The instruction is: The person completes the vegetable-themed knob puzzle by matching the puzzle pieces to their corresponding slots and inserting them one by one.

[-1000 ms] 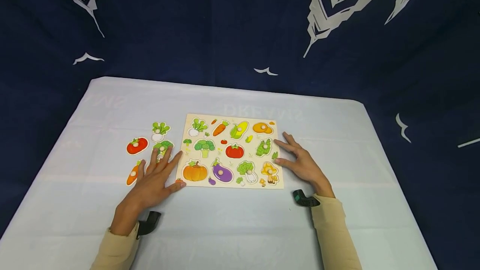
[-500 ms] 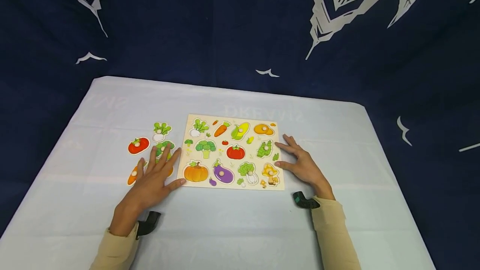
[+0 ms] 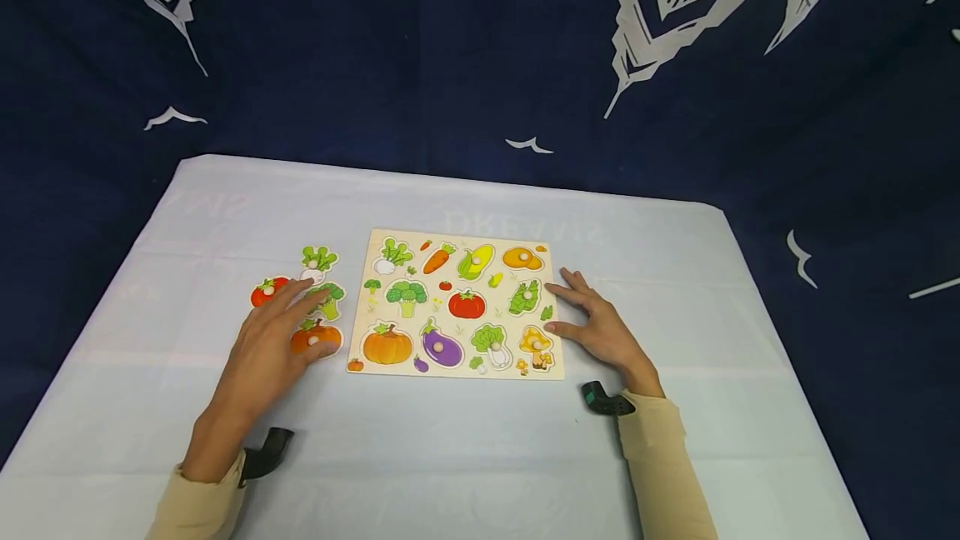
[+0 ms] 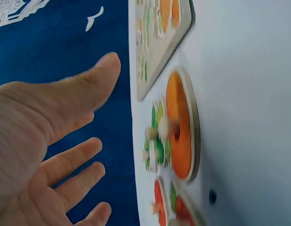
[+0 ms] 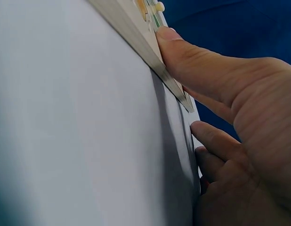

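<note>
In the head view my left hand (image 3: 262,348) is over the loose knobbed puzzle pieces, fingers apart and slightly bent, with nothing in it. Under and around it lie a pumpkin piece (image 3: 318,337), a broccoli piece (image 3: 327,302), a tomato piece (image 3: 266,292) and a turnip piece (image 3: 319,259). The left wrist view shows a gap between the thumb and the pumpkin piece (image 4: 179,136). My right hand (image 3: 603,327) rests at the right edge of the wooden vegetable puzzle board (image 3: 442,373), its thumb touching the top face in the right wrist view.
Knobbed pieces sit in the board, among them an eggplant (image 3: 441,348), corn (image 3: 476,262) and a mushroom (image 3: 536,343). A white cloth (image 3: 450,457) covers the table, and a dark blue curtain (image 3: 360,65) hangs behind it.
My left hand has left the board's left edge and moved left over the loose pieces, uncovering the pumpkin piece and hiding the carrot piece. The right hand stays at the board.
</note>
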`<state>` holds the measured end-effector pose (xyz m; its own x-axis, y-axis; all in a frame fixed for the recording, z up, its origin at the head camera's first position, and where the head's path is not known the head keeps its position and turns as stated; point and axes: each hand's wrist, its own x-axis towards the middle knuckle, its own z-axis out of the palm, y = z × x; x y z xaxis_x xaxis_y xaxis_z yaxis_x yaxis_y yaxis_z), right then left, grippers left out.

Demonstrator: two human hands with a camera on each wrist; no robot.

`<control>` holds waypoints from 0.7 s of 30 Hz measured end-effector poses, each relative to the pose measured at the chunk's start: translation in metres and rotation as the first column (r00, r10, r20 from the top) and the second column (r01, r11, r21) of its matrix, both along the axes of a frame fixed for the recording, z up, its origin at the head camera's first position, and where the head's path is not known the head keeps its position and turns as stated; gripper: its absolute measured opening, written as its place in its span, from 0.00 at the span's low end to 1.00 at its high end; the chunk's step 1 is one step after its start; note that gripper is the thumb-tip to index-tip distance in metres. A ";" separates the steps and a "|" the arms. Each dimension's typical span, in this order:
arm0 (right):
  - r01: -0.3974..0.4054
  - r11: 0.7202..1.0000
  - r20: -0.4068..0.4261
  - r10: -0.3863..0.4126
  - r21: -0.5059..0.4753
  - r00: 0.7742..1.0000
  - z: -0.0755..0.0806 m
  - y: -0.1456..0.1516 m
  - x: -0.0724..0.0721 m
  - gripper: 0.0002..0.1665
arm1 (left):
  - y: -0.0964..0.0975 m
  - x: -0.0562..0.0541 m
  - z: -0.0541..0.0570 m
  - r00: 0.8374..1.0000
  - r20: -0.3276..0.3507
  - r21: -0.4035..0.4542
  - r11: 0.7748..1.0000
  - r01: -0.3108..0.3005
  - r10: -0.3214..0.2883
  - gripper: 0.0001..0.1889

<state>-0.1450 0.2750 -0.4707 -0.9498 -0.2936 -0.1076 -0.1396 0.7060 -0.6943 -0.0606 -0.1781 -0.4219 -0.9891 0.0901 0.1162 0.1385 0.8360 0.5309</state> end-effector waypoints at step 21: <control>-0.007 1.000 -0.018 0.007 0.004 1.000 0.000 -0.001 0.001 0.40 | -0.040 -0.024 0.000 0.922 0.138 0.004 0.931 0.365 -0.362 0.14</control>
<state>-0.1438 0.2742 -0.4707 -0.9496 -0.2999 -0.0917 -0.1569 0.7074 -0.6891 -0.0842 -0.2182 -0.4216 -0.8942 0.4472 -0.0214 0.3636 0.7533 0.5480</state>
